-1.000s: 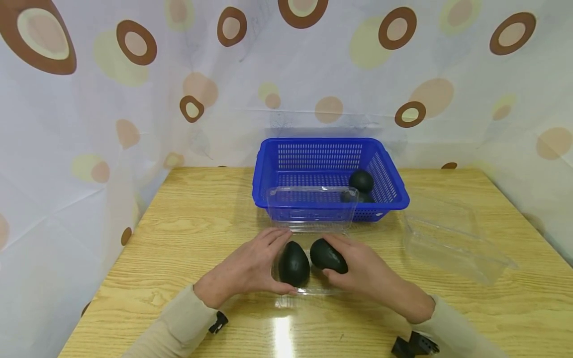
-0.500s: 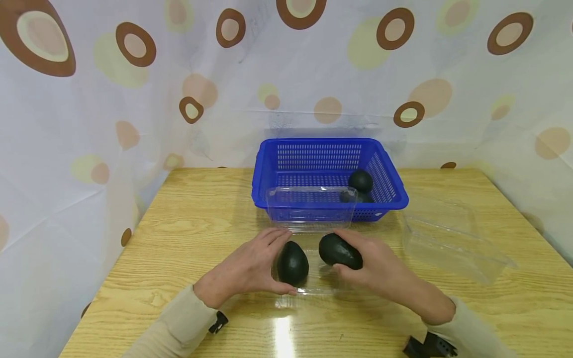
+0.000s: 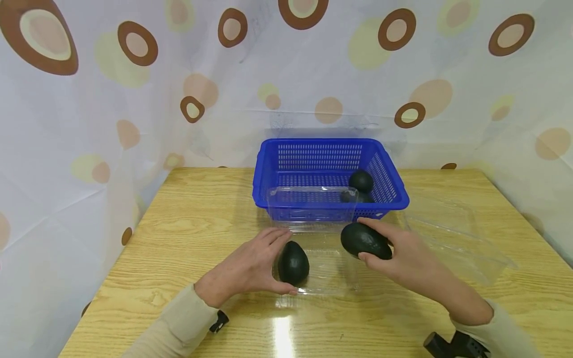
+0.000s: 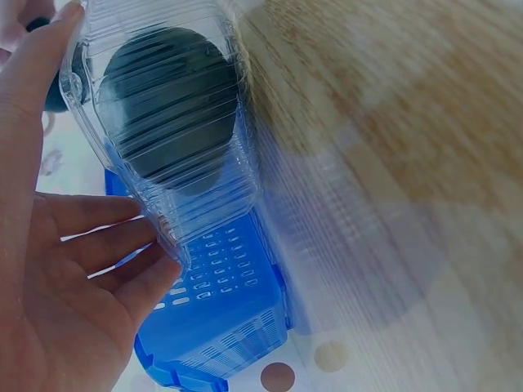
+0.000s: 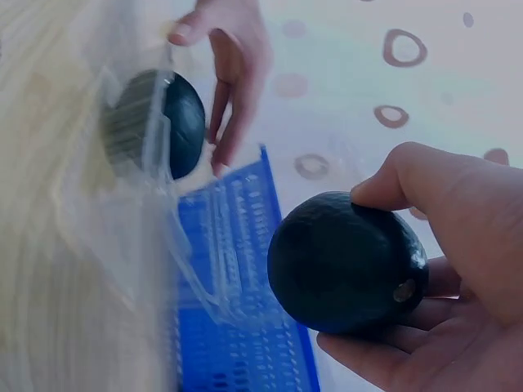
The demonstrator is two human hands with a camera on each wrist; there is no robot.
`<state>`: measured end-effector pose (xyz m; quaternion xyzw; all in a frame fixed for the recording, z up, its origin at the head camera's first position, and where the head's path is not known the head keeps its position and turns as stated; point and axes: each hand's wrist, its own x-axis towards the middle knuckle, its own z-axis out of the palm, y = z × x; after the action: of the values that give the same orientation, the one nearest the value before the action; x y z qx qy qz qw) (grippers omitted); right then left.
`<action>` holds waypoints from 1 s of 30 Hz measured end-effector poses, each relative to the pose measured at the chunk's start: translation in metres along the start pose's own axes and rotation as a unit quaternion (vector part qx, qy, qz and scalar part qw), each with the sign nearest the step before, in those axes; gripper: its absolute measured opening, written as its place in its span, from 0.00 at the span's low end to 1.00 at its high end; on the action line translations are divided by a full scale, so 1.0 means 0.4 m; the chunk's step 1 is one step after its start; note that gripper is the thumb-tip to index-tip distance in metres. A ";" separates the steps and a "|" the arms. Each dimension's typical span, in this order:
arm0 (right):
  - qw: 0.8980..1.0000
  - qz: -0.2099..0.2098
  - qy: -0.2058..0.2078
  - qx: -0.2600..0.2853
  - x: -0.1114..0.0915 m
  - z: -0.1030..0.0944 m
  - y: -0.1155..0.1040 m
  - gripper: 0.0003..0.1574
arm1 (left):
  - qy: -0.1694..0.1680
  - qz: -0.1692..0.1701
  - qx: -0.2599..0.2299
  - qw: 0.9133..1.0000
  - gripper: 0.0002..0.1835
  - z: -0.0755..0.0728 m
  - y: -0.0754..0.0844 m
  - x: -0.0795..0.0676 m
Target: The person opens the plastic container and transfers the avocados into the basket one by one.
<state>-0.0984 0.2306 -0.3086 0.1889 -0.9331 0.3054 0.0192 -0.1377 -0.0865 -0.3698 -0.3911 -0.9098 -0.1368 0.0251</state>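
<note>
My left hand (image 3: 250, 266) holds the left end of a clear plastic clamshell container (image 3: 331, 271), thumb at the near rim and fingertips at the far side. Inside that end lies a dark green avocado (image 3: 293, 263), seen through the ribbed wall in the left wrist view. The container's lid (image 3: 313, 206) stands raised at the back, overlapping the basket's front. A second avocado (image 3: 366, 240) is in my right hand (image 3: 409, 253), gripped between thumb and fingers over the container's right back corner. Its stem end shows in the right wrist view.
Behind the container stands a blue plastic basket (image 3: 264, 174) with several avocados (image 3: 360, 181) in its right end. Another clear container (image 3: 456, 243) sits on the wooden table (image 3: 188, 199) at the right. A patterned cloth hangs behind and beside the table.
My right hand has lifted its avocado out of the container's right half, moving right and back. My left hand and the other avocado stay where they were.
</note>
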 end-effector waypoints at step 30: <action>0.996 0.026 0.019 -0.088 0.123 -0.140 0.064 0.41 | -0.008 -0.005 -0.005 1.000 0.62 -0.001 0.000 0.000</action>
<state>-0.1579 0.2650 -0.2700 0.1559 -0.9605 0.2261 0.0457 -0.1377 -0.0864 -0.3693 -0.3873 -0.9114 -0.1383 0.0155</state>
